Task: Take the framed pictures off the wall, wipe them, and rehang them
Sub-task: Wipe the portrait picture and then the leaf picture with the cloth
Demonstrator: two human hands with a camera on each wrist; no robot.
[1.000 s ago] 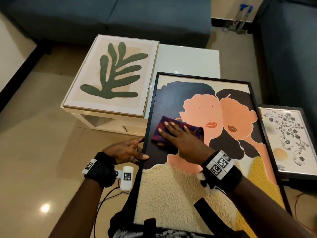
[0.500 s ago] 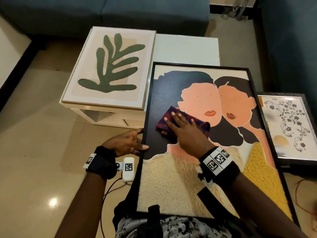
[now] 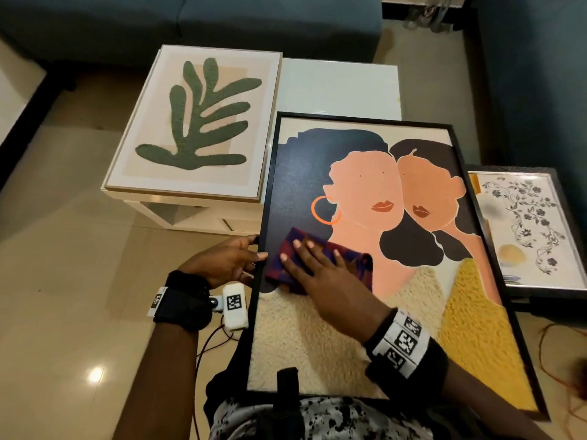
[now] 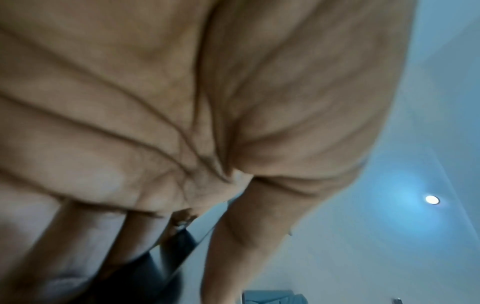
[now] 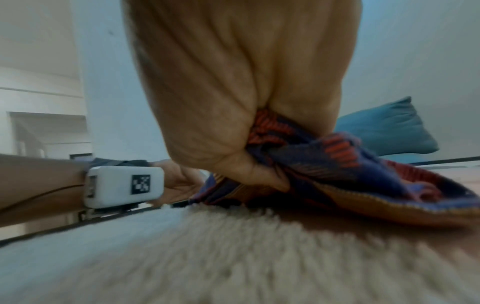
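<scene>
A large black-framed picture of two women (image 3: pixel 349 338) lies tilted across my lap, its top edge against the white table (image 3: pixel 340 87). My right hand (image 3: pixel 313 265) presses flat, fingers spread, on a purple and red plaid cloth (image 3: pixel 352 262) over the picture's dark left part. The right wrist view shows the cloth (image 5: pixel 350 168) bunched under my palm above the fuzzy cream area (image 5: pixel 233 257). My left hand (image 3: pixel 235 262) grips the frame's left edge, thumb on top; the left wrist view shows mostly its palm (image 4: pixel 207 123).
A green leaf picture (image 3: pixel 193 122) lies flat on the table's left half. A floral picture in a dark frame (image 3: pixel 527 230) lies to the right. Blue sofas (image 3: pixel 190 20) stand behind and at right. Bottles (image 3: pixel 425 14) stand on the floor. A red cable (image 3: pixel 216 341) hangs by my left wrist.
My right hand slid the cloth down and left across the picture, uncovering the orange earring. The left hand kept its hold on the frame edge.
</scene>
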